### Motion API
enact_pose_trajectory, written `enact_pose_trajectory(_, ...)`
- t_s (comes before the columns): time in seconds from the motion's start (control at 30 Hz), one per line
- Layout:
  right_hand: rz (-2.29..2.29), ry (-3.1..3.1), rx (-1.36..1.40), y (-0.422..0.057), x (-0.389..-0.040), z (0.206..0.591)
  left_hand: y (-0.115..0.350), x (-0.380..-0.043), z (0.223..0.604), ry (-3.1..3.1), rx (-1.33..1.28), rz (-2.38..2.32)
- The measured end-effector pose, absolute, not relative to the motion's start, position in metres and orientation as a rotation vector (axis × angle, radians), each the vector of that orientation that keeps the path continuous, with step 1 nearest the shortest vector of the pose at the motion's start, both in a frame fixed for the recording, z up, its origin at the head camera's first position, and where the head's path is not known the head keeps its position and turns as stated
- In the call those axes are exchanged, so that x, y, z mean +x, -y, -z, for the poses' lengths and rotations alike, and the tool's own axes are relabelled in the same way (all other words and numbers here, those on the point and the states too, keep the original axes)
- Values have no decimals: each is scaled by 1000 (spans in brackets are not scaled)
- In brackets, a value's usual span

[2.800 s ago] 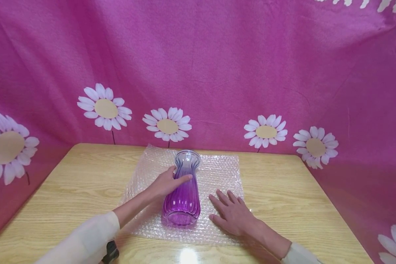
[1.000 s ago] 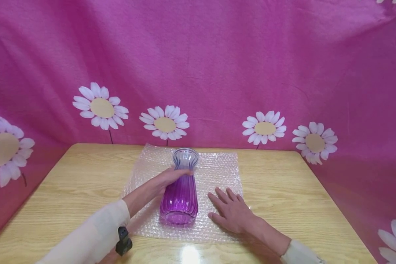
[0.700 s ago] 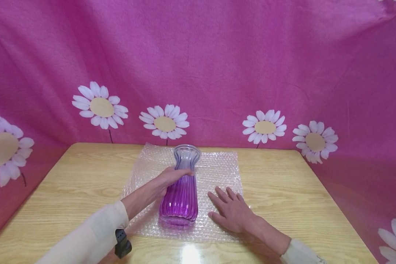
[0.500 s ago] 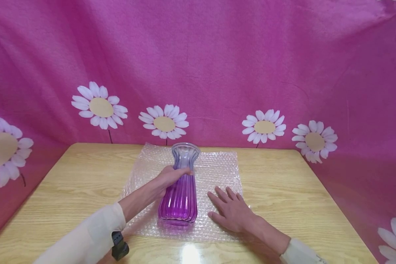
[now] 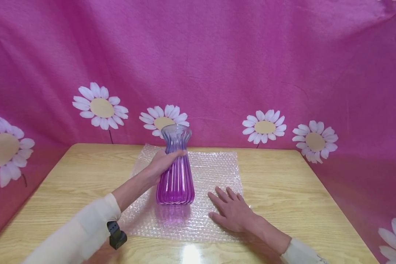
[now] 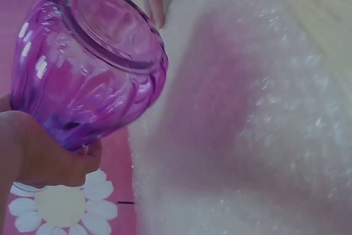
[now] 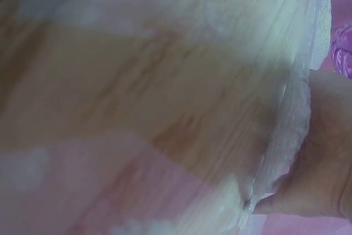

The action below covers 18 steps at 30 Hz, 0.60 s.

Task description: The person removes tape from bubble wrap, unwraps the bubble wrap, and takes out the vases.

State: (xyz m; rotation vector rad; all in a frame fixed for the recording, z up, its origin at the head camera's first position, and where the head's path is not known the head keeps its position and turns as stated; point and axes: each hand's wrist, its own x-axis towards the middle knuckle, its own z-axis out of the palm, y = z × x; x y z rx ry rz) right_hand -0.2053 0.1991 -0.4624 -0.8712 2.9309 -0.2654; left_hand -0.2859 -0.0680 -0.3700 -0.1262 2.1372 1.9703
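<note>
A ribbed glass vase (image 5: 175, 185), purple at the base and fading to clear blue-grey at the flared rim, is held nearly upright just above the bubble wrap (image 5: 214, 170). My left hand (image 5: 161, 163) grips it below the neck, thumb across the front. From the left wrist view the vase's round base (image 6: 113, 23) is seen apart from the wrap, with the left hand (image 6: 52, 152) curled round the narrow part. My right hand (image 5: 232, 212) rests flat with fingers spread on the wrap's right side. In the right wrist view, part of that hand (image 7: 324, 152) shows by the wrap's edge (image 7: 289, 127).
The wrap lies on a light wooden table (image 5: 277, 179). A magenta cloth (image 5: 217, 66) printed with white daisies hangs behind the table and along both sides. A black strap device (image 5: 117, 235) sits at my left wrist.
The vase, lying tilted on the wrap before, has been raised, stood more upright and moved slightly left by my left hand. My right hand stays in place.
</note>
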Motion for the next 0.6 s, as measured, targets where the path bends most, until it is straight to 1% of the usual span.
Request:
enact_pose_trajectory(0.3,282,-2924,-870,-201,-205,463,69,-303,358,-2337,-1,-2003)
enact_pose_trajectory(0.6,284,-2919,-887,-201,-205,462,71,-315,348,-2448,64,-1980)
